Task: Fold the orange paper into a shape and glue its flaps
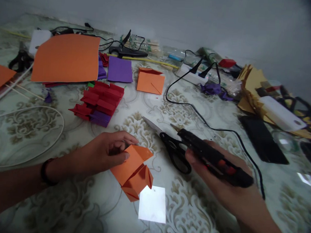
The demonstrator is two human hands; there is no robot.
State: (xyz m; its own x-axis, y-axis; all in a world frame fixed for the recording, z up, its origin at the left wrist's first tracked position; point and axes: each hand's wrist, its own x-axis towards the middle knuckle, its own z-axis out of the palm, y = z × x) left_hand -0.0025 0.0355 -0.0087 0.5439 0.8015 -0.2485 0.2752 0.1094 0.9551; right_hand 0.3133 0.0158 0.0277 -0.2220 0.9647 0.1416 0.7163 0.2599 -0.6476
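Observation:
My left hand [105, 148], wearing a dark wristband, holds a folded orange paper piece [131, 163] between thumb and fingers, its flaps standing up. In my right hand [219, 181] is a black hot glue gun [215, 158], its nozzle pointing up and to the left. Black-handled scissors [174, 153] lie between the two hands, blades toward the back left, partly behind the glue gun. A bright white square [153, 204] shows on the table just below the orange piece.
Joined red folded papers [102, 98] lie behind my left hand. Further back are a large orange sheet [66, 59], a purple square [120, 69] and an orange folded square [150, 82]. A black cord [197, 113] runs from a white power strip [192, 75]. A black phone [264, 138] lies right.

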